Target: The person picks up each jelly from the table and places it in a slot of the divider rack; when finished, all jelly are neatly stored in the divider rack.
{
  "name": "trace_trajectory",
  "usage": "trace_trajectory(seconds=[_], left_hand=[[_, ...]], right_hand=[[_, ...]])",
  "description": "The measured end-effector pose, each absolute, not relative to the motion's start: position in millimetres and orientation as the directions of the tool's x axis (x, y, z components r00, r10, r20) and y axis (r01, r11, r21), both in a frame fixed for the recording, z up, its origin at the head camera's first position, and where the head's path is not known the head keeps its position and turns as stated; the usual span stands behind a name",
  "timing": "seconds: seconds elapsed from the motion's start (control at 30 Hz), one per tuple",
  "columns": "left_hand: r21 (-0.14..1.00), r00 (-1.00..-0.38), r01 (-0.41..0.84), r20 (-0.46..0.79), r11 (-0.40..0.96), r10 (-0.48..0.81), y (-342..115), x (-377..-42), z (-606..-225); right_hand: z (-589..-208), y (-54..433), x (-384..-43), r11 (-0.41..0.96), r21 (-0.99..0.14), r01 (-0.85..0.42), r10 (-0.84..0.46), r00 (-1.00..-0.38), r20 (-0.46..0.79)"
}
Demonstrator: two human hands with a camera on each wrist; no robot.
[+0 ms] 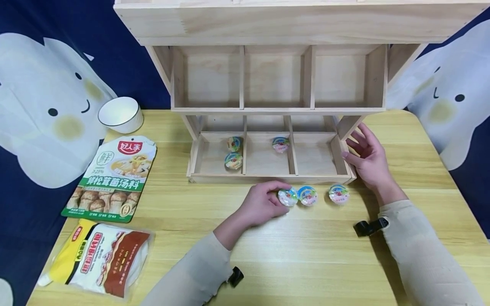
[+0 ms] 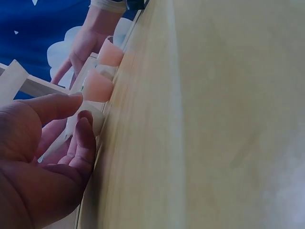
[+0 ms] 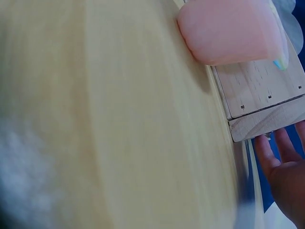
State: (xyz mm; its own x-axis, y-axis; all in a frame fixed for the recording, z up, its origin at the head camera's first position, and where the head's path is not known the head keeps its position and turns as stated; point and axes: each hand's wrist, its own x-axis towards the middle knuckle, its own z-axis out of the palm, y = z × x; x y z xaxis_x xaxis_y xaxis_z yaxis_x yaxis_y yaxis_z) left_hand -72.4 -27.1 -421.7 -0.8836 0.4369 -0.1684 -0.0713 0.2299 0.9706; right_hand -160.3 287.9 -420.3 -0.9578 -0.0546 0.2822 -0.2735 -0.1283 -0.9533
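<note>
Navy cloth (image 1: pixel 65 21) with pale smiling clouds hangs behind the wooden rack (image 1: pixel 252 23), which stands before you on a wood-grain surface (image 1: pixel 291 255). Left of the rack, nearest you, lies a yellow, white and brown bag (image 1: pixel 101 261); farther back on that side come a green-and-white pouch (image 1: pixel 109 180) and a white bowl (image 1: pixel 132 123). Two small sealed cups (image 1: pixel 233 161) sit in the left compartment of the rack's bottom tier. Just in front of the rack, your left hand (image 1: pixel 266 202) pinches a whitish cup (image 1: pixel 288 196) between thumb and fingers. Behind it, the rack's bottom middle compartment holds a single cup (image 1: pixel 281 144). Right beside your pinched one, also before the rack, sits a pink cup (image 1: pixel 308 196), then another pink cup (image 1: pixel 338 194) a little apart. At the rack's right end, your right hand (image 1: pixel 369 163) touches the side panel, its fingers loosely extended and grasping nothing.
</note>
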Motion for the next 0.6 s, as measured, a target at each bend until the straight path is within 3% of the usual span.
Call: trace_trajectory(seconds=[0.2, 0.6], left_hand=[[0.968, -0.896, -0.006, -0.117, 0.252, 0.428, -28.9, -71.3, -422.5], [0.974, -0.891, -0.041, -0.136, 0.221, 0.433, -30.8, -70.3, -422.4]], right_hand=[[-419.5, 287.8, -160.1, -0.113, -0.953, -0.282, -0.048, -0.956, 0.288], [-421.9, 289.3, -161.0, -0.103, -0.955, -0.28, -0.052, -0.957, 0.286]])
